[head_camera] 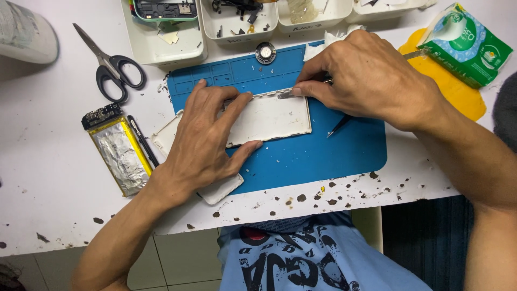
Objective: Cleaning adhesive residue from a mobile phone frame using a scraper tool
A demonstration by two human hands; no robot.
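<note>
A white, flat device shell (269, 117) lies on a blue work mat (318, 153). My left hand (207, 137) presses down on the shell's left part, fingers spread, thumb at its near edge. My right hand (366, 78) grips a thin metal tool (285, 94) whose flat tip touches the shell's far edge. A dark tweezers tip (338, 126) sticks out below my right hand. A second white cover (218, 191) lies partly under my left hand.
Black-handled scissors (110, 64) and a silver flat battery (118, 153) lie left of the mat. White parts trays (177, 46) line the far edge. A green tissue pack (468, 43) rests on a yellow cloth (458, 91) at right. The table's near edge is chipped.
</note>
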